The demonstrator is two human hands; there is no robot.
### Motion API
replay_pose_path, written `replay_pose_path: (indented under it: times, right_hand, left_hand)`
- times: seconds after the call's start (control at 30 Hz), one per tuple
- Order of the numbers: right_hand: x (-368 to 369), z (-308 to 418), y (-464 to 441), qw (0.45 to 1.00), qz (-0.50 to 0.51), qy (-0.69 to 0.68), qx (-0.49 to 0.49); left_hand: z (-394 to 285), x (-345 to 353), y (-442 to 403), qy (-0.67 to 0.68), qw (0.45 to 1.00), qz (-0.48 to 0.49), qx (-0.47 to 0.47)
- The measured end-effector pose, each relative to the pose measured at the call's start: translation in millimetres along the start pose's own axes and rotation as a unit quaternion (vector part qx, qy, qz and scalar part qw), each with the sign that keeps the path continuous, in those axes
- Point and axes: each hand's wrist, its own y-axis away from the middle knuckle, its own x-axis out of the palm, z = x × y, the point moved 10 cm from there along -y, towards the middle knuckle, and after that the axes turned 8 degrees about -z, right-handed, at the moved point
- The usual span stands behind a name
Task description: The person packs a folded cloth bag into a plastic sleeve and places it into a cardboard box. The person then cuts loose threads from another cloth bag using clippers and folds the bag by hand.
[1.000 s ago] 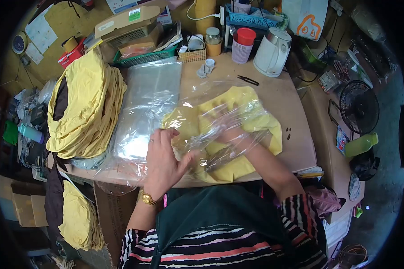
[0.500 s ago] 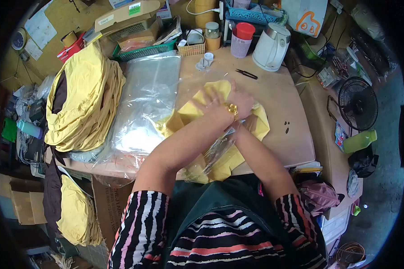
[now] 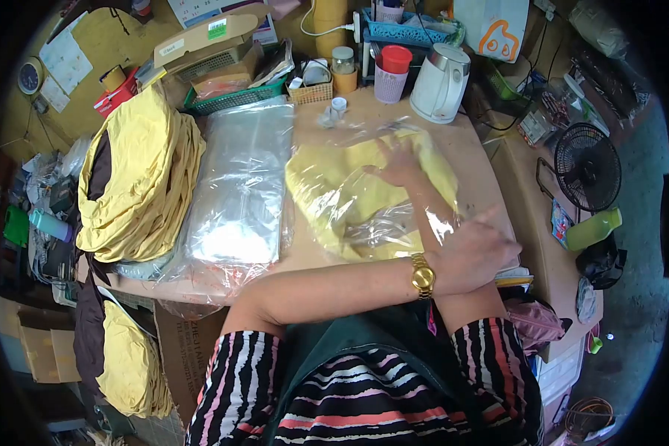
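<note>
So the yellow cloth [image 3: 323, 178] is laid out on the table [image 3: 477, 167] in a clear bag [image 3: 390, 225], right under the right hand [image 3: 400, 162] with its fingers fanned apart, while the left hand [image 3: 474, 253] is crossed over the right forearm [image 3: 427, 204], fingers bunched, and whether any plastic's pinched there can't be told.

From where I stand I see a black shirt [image 3: 372, 418] striped raggedly in white, pink and coral, short sleeves [image 3: 239, 368] with stripes running lengthwise, a dark green apron [image 3: 343, 338] over it, and a gold-coloured watch [image 3: 422, 277] with a round dial.
</note>
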Motion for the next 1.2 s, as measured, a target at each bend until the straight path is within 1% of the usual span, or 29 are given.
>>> replay_pose_path:
  times: [0.03,0.07,0.13,0.17,0.2,0.23,0.27,0.33,0.4,0.43,0.47,0.5,0.53,0.57,0.6,0.63,0.67,0.73,0.8,0.83,0.87,0.9,0.93,0.97,1.03,1.07,1.1,1.17,1.2]
  right_hand:
    - [2.1,-15.6,-3.3,0.999,0.030,0.001,0.045]
    - [1.9,-16.3,-8.2,0.998,0.029,0.000,0.047]
    - [8.5,-14.2,-3.6,0.987,0.122,-0.044,0.092]
    - [2.2,-8.9,-2.6,0.988,0.117,-0.042,0.092]
    - [-0.3,7.6,2.6,0.993,0.105,-0.045,0.039]
    - [-2.5,24.0,8.7,0.995,0.092,-0.046,-0.014]
    - [-5.0,33.1,14.9,0.995,0.081,-0.043,-0.037]
    - [3.1,19.0,14.0,0.996,0.071,-0.052,0.003]
    - [3.3,9.3,7.1,0.993,0.071,-0.064,0.074]
    - [5.0,9.2,4.5,0.989,0.073,-0.074,0.103]
    - [3.2,14.7,4.4,0.986,0.072,-0.086,0.121]
    - [1.6,19.9,4.9,0.986,0.065,-0.090,0.126]
    - [-2.9,29.6,9.1,0.986,0.055,-0.091,0.125]
    - [-8.2,31.2,14.2,0.988,0.039,-0.084,0.123]
    - [-13.8,32.9,19.6,0.989,0.023,-0.076,0.121]
    - [-17.9,29.9,22.7,0.991,-0.004,-0.057,0.118]
    - [-13.5,22.6,21.0,0.992,-0.003,-0.057,0.111]
    - [-11.4,-9.1,15.8,0.987,-0.059,-0.027,0.147]
    - [13.1,-13.6,9.7,0.988,-0.068,-0.012,0.140]
    - [44.5,24.9,3.9,0.917,-0.062,-0.393,-0.032]
    - [24.6,57.4,24.1,0.884,-0.066,-0.435,-0.156]
    - [8.5,86.8,50.1,0.832,-0.054,-0.477,-0.277]
    - [-32.4,132.6,81.2,0.916,-0.064,-0.216,-0.333]
    - [-39.7,150.3,85.4,0.915,-0.062,-0.216,-0.335]
    - [-29.6,172.4,86.1,0.936,-0.033,-0.096,-0.338]
    - [-28.8,178.9,80.2,0.935,-0.033,-0.096,-0.341]
    - [-27.3,180.1,67.8,0.944,-0.041,-0.083,-0.316]
    - [-26.8,181.8,50.2,0.955,-0.059,-0.080,-0.278]
    - [-25.5,185.5,45.9,0.955,-0.058,-0.081,-0.281]
  left_hand:
    - [-3.0,-18.1,-4.0,0.051,0.997,-0.063,-0.007]
    - [-6.7,-22.7,-6.5,0.051,0.997,-0.061,-0.006]
    - [-12.6,-25.7,-9.4,0.082,0.995,-0.048,-0.001]
    - [-13.7,-29.3,-7.6,0.080,0.996,-0.049,0.004]
    - [-23.4,-32.6,-0.2,0.047,0.996,-0.056,0.048]
    - [-22.5,-48.7,7.4,0.053,0.997,-0.050,0.033]
    - [-21.7,-64.9,15.0,0.060,0.997,-0.045,0.018]
    - [11.6,-128.1,54.6,0.017,0.987,-0.119,-0.107]
    - [73.5,-156.1,131.8,-0.114,0.933,-0.260,-0.221]
    - [106.7,-148.7,183.8,-0.152,0.896,-0.305,-0.285]
    - [138.0,-127.0,235.0,-0.159,0.865,-0.312,-0.361]
    - [153.4,-109.1,278.1,-0.162,0.827,-0.317,-0.436]
    - [145.9,-100.7,287.8,-0.164,0.825,-0.318,-0.436]
    - [147.8,-91.9,303.0,-0.010,0.797,-0.398,-0.453]
    - [150.2,-81.0,315.1,0.145,0.745,-0.465,-0.456]
    - [143.4,-77.4,318.7,0.142,0.742,-0.469,-0.458]
    - [147.5,-49.0,322.0,0.292,0.691,-0.434,-0.499]
    - [144.5,-21.6,318.2,0.432,0.621,-0.392,-0.525]
    - [142.6,-2.2,301.4,0.585,0.534,-0.344,-0.505]
    - [143.5,-5.8,304.1,0.572,0.498,-0.380,-0.530]
    - [145.1,-8.6,303.7,0.571,0.499,-0.381,-0.529]
    - [145.9,-8.4,301.5,0.572,0.505,-0.371,-0.530]
    - [146.5,-7.3,299.6,0.573,0.511,-0.360,-0.531]
    - [146.3,-4.7,299.3,0.572,0.510,-0.362,-0.531]
    - [143.9,-4.2,291.6,0.549,0.550,-0.350,-0.523]
    - [143.1,-9.7,292.0,0.548,0.551,-0.353,-0.522]
    - [135.0,-14.0,287.9,0.520,0.582,-0.282,-0.559]
    - [136.3,-2.2,296.4,0.486,0.608,-0.212,-0.591]
    - [141.1,22.3,307.7,0.492,0.629,-0.187,-0.572]
